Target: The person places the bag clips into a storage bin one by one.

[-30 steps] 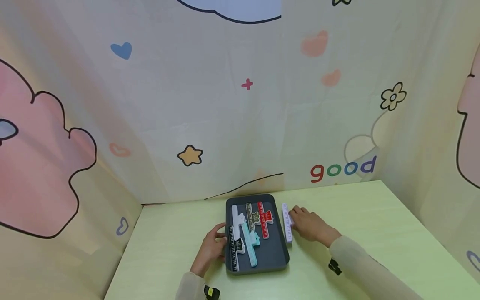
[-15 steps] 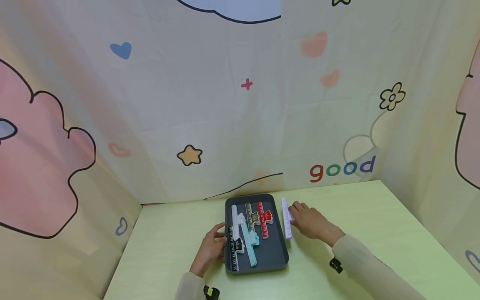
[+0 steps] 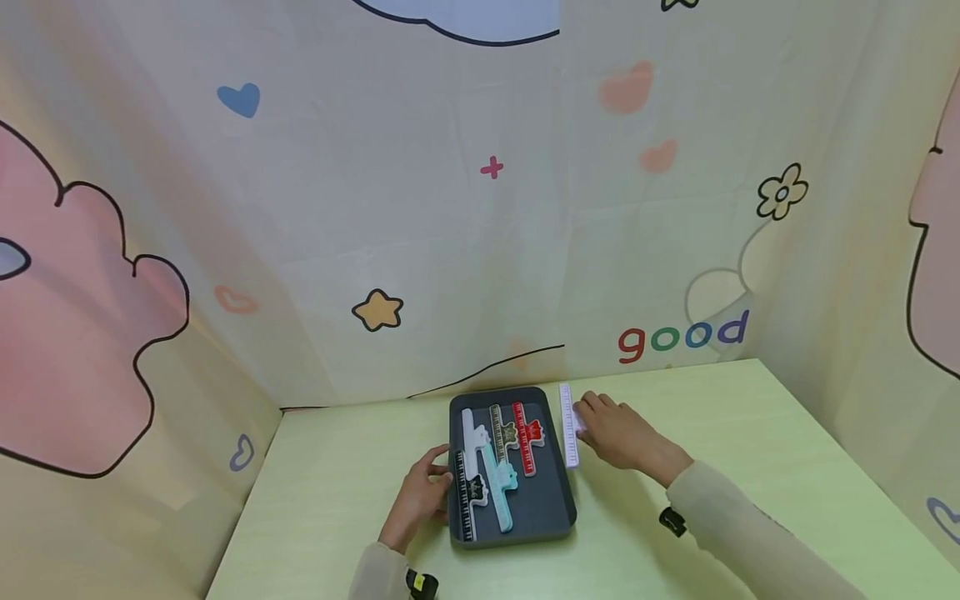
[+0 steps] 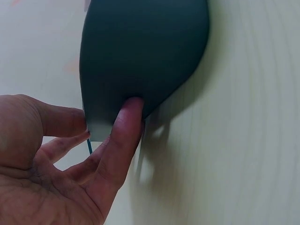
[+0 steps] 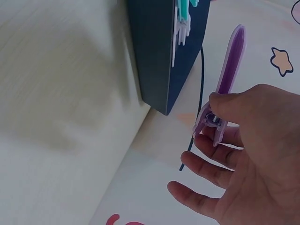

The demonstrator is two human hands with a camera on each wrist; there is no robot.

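My right hand (image 3: 617,431) pinches a lilac long-bar clip (image 3: 568,425) by its handle, just right of the grey tray (image 3: 551,517). In the right wrist view, thumb and index finger hold the spring end of the lilac clip (image 5: 232,61). At the tray's left side, my left hand (image 3: 420,493) holds the wall between thumb and fingers; the left wrist view shows a fingertip against the tray's outer wall (image 4: 145,51). Inside lie a white clip (image 3: 471,433), a black clip (image 3: 465,500), a light-blue clip (image 3: 497,487), a dark olive clip (image 3: 499,437) and a red clip (image 3: 523,446).
The tray stands on a pale green-yellow table (image 3: 337,483), near its back edge. Printed curtains (image 3: 420,208) enclose the table at the back and both sides. Black wrist bands (image 3: 422,585) sit at the sleeves.
My right hand has moved the lilac clip away from me and slightly left, along the tray's right side. The left hand stays at the tray, and the other clips lie as before.
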